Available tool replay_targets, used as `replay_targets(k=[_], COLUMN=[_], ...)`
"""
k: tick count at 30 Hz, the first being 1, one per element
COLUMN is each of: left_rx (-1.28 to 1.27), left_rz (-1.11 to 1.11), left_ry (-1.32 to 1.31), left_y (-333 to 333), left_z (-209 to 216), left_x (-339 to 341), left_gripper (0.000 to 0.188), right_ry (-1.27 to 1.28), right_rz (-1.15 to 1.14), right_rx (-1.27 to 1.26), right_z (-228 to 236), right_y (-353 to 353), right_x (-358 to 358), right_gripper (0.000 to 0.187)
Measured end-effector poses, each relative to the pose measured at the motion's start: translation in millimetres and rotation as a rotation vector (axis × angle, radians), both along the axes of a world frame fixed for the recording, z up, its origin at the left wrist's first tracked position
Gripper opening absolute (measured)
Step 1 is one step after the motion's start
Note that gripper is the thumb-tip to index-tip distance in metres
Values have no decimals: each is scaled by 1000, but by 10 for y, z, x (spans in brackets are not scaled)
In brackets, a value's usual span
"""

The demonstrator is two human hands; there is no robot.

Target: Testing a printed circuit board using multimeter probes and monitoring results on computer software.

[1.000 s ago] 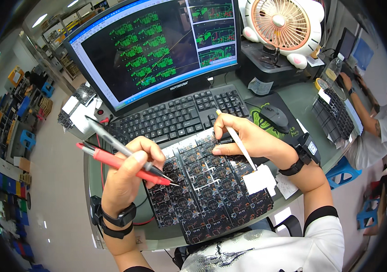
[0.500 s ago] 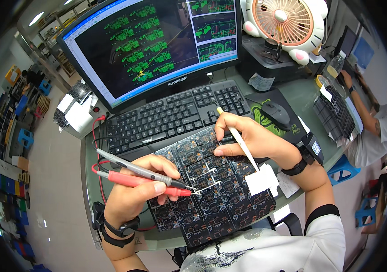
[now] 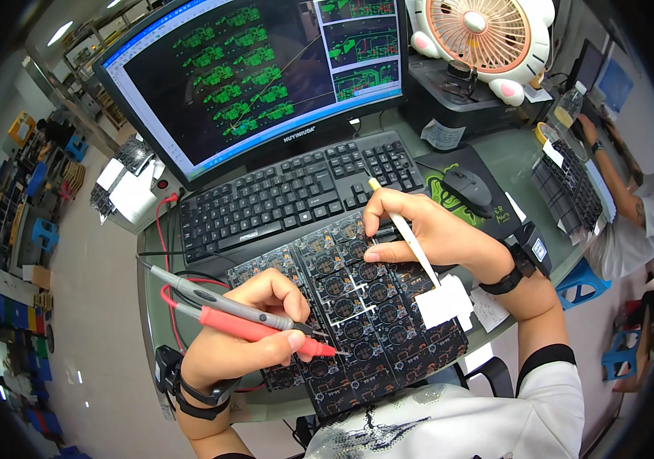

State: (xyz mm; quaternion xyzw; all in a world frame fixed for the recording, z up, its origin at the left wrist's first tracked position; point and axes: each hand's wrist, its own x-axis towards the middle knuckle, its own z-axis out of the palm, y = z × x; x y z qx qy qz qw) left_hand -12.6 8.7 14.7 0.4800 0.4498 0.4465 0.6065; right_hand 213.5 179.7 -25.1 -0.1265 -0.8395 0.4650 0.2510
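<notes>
Head view: the board [image 3: 357, 329], black with rows of printed circuits, lies on the near side of the keyboard [image 3: 265, 203], its far edge just beside it. The left hand [image 3: 254, 329], near and to the left of the keyboard, has its grip pinching the red probe [image 3: 239, 324] together with the grey probe [image 3: 212, 294]. Both probe tips point onto the board; contact cannot be confirmed. The right hand [image 3: 438, 229], at the keyboard's near right, has its grip closed around the white stick [image 3: 414, 246], with the thumb over the board's far part. Whether the fingers also pinch the board cannot be told. A white card [image 3: 443, 304] sits at the stick's lower end. The monitor [image 3: 212, 99] stands behind the keyboard; the mouse [image 3: 468, 191] rests to its right on the worktop [image 3: 514, 157].
</notes>
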Motion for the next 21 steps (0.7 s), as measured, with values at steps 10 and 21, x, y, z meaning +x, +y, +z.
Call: replay_targets(k=[10, 21], left_rx=[-62, 13], left_rz=[-84, -112], left_ry=[61, 68], left_y=[-25, 3], left_z=[44, -69], left_x=[85, 85], left_gripper=[20, 20], right_ry=[-8, -100], right_rz=[5, -198], right_rx=[6, 133], right_z=[4, 137], right_y=[-16, 53], right_x=[-3, 221], right_gripper=[31, 23])
